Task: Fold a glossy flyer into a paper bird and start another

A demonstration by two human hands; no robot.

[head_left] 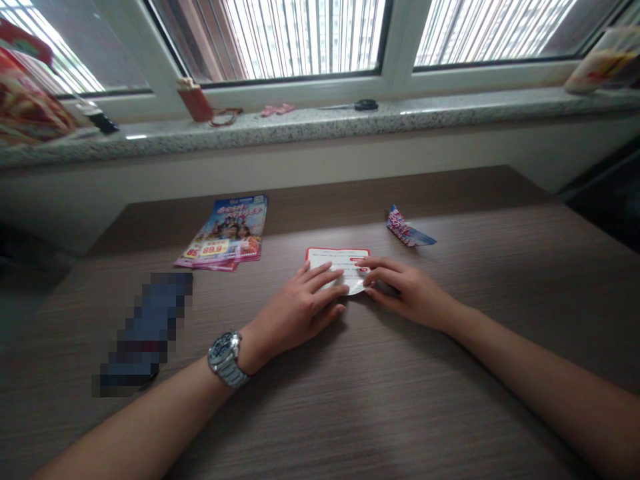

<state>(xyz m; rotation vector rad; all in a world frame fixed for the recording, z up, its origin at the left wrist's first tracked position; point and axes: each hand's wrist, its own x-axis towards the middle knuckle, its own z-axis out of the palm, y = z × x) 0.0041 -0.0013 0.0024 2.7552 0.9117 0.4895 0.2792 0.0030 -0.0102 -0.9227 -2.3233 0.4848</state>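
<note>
A white leaflet (pixel 345 256) with a red border and printed text lies on the table in front of me, partly covered by my hands. My left hand (pixel 306 300), with a metal wristwatch (pixel 226 357) on its wrist, rests flat over the leaflet's left part, fingers stretched out. At the leaflet's right edge is my right hand (pixel 405 288); its curled fingers and thumb grip that edge, and the near edge bows up slightly. Beyond my right hand lies a folded piece of blue and pink printed paper (pixel 406 230), its ends standing up.
A stack of colourful flyers (pixel 230 230) lies at the back left of the brown table (pixel 320 413). Nearer, a dark pixelated object (pixel 147 333) lies beside my left forearm. Along the granite windowsill (pixel 310 127) sit a red box (pixel 195 101), scissors (pixel 366 105) and plastic bags (pixel 600 63).
</note>
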